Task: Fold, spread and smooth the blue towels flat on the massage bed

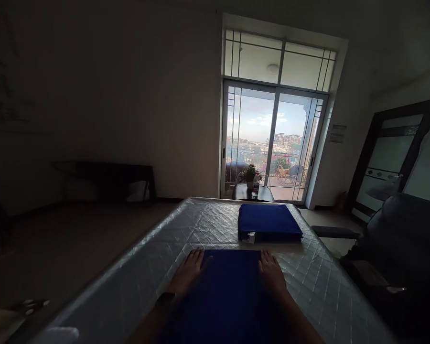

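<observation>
Blue cloth point(231, 286) under both hands, folded stack point(268, 222) beyond.

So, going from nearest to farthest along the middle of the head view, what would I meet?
Blue cloth under both hands → left hand and right hand at its far corners → folded blue bundle on the quilted mattress → small dark table with potted plant → sliding glass door.

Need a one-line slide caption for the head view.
Both hands, left hand and right hand, flat on blue fabric on a quilted mattress; folded blue bundle beyond.
</observation>
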